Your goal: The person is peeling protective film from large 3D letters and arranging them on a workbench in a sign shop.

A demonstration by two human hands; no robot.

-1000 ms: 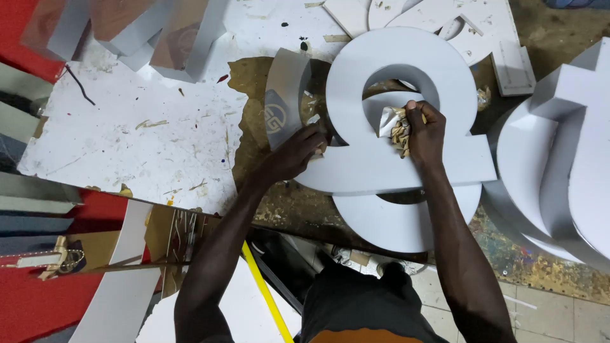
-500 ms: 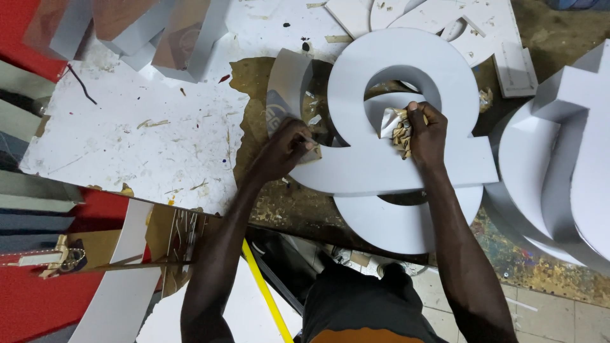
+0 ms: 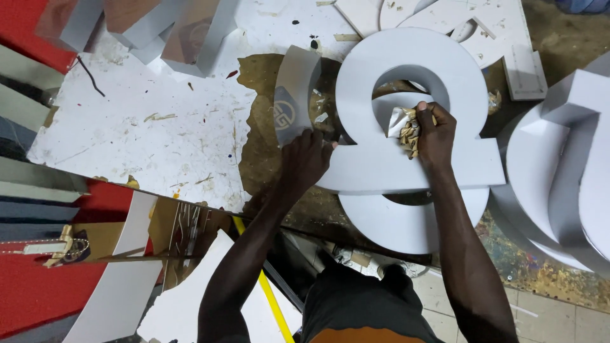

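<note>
Large white ampersand-shaped sign letter (image 3: 406, 159) lies flat on the table (image 3: 159, 133). Right hand (image 3: 436, 134): fingers closed on a crumpled rag (image 3: 404, 127), pressed against the letter's inner loop. Left hand (image 3: 306, 160) rests on the letter's left edge; finger spread apparently narrow, partly hidden.

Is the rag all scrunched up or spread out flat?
Scrunched up. The rag is a wrinkled wad under the right hand, on the big white letter.

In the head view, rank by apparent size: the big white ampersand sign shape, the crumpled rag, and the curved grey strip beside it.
1. White ampersand, by far largest.
2. Curved grey strip.
3. Crumpled rag, partly hidden under the right hand.
</note>
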